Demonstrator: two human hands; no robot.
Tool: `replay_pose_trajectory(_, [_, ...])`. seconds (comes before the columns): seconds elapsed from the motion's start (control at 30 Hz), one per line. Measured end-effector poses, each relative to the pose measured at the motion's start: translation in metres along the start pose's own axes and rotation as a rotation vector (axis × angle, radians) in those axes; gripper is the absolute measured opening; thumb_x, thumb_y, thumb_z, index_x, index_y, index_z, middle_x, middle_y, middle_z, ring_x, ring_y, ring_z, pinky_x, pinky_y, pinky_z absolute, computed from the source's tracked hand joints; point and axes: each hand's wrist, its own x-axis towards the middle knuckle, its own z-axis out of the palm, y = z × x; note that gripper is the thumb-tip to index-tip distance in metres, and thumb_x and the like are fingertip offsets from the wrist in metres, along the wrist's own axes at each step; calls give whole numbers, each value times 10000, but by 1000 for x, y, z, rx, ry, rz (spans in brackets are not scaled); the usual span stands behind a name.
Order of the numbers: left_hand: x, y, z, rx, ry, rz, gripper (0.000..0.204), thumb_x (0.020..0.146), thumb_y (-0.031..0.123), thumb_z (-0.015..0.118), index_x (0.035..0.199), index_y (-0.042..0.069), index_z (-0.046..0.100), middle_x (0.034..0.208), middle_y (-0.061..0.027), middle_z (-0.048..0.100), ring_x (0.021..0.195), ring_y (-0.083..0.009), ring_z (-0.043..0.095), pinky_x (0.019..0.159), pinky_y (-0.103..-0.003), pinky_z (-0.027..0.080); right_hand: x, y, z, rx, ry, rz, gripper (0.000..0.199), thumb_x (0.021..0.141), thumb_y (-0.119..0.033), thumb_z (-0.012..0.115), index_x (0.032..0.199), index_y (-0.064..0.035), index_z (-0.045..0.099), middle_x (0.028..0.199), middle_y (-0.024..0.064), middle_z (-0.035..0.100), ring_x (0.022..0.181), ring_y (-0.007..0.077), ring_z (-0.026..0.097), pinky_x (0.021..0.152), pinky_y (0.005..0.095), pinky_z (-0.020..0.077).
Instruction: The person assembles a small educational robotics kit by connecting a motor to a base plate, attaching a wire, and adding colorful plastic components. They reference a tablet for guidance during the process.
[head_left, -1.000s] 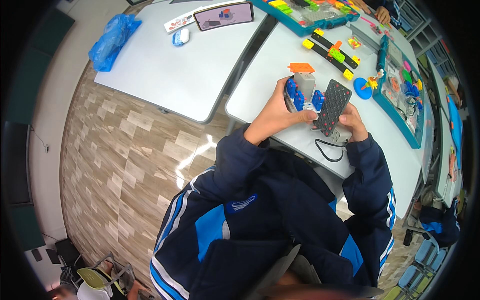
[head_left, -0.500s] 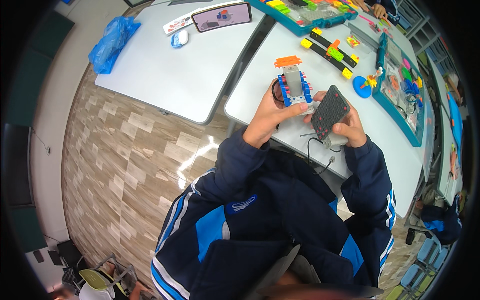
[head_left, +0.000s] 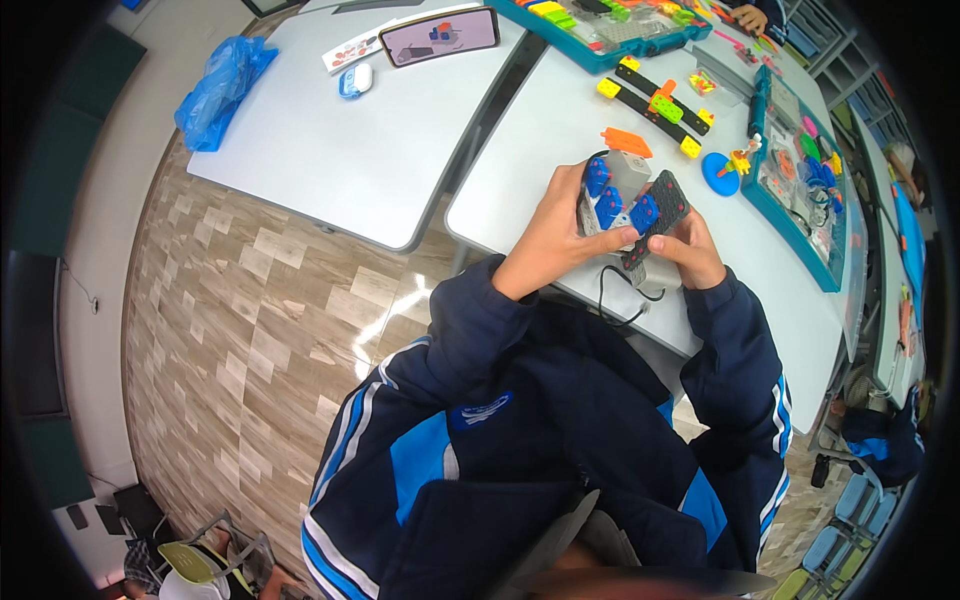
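Observation:
My left hand (head_left: 560, 232) is closed round a building-block assembly (head_left: 628, 178) of grey, blue and orange plastic parts. An orange piece (head_left: 627, 141) sticks out at its far end, and blue pieces line its near side. In my right hand (head_left: 692, 251) is a dark grey studded plate (head_left: 672, 193) with small red pins, its thumb pressed on the near face. Plate and assembly meet or nearly meet; whether they are joined I cannot tell. Below the plate hangs a light grey block (head_left: 655, 273), beside a looped black cable (head_left: 607, 290). My fingers behind both parts are hidden.
A black-beamed model (head_left: 655, 112) with yellow ends lies beyond my hands. Right of it are a blue disc (head_left: 720, 174) and a teal parts case (head_left: 800, 215). Another teal case (head_left: 600, 62) stands farther back. A phone (head_left: 440, 38) leans on the left table, near a blue bag (head_left: 222, 95).
The assembly has tilted over and moved right, up against the plate. My right hand has shifted slightly, and the plate now partly overlaps with the assembly. The cable has swung left.

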Motion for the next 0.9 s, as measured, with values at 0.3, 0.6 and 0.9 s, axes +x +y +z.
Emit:
replay_pose_trajectory(0.3, [-1, 58, -17, 255, -292, -121, 1084, 841, 530, 706, 1487, -122, 129, 1352, -326, 372, 1208, -383, 516, 992, -366, 441, -6, 3, 1, 160, 161, 96, 705, 745, -126, 770, 1356, -22, 435, 1164, 83, 607, 1057, 173, 607, 935, 335, 496])
replay_pose_trajectory(0.6, [92, 31, -192, 840, -16, 246, 501, 842, 367, 746, 1266, 119, 648, 1274, -115, 640, 1173, -241, 581, 949, -367, 468, 0, 14, -11, 156, 64, 110, 693, 770, -189, 759, 1348, 1, 428, 1146, 105, 619, 1035, 190, 627, 921, 338, 510])
replay_pose_trajectory(0.9, [153, -90, -300, 995, 251, 457, 479, 836, 328, 727, 1260, 123, 640, 1325, -108, 599, 1280, -298, 493, 1052, -406, 412, 7, 9, -12, 243, -24, 203, 659, 819, -183, 724, 1362, 6, 404, 1172, 140, 623, 1060, 228, 638, 934, 385, 521])
